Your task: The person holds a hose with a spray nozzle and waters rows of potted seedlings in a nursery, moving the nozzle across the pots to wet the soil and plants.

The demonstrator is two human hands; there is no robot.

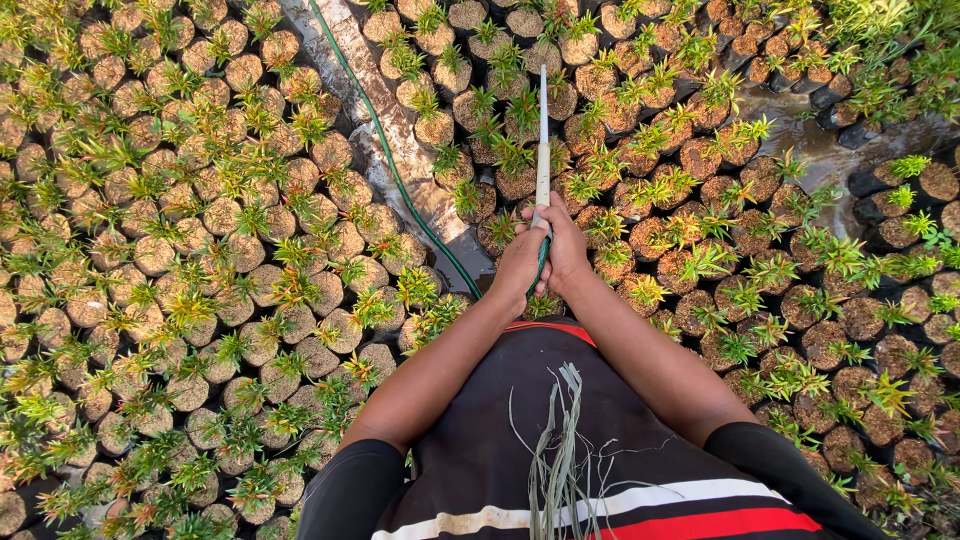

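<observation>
Both hands, left hand [518,265] and right hand [563,252], close around the green hose [392,165] end, steadying its white nozzle pipe [543,140] over the potted seedlings [660,190]

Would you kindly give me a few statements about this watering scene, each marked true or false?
1. Both hands, left hand and right hand, grip the pale wand. True.
2. The green hose runs along the path between the beds. True.
3. The seedling pots stand on only one side of the path. False: they fill both sides.
4. The wand points back at the person's chest. False: it points away, over the pots.
5. Water lies on the ground at upper right. True.
</observation>
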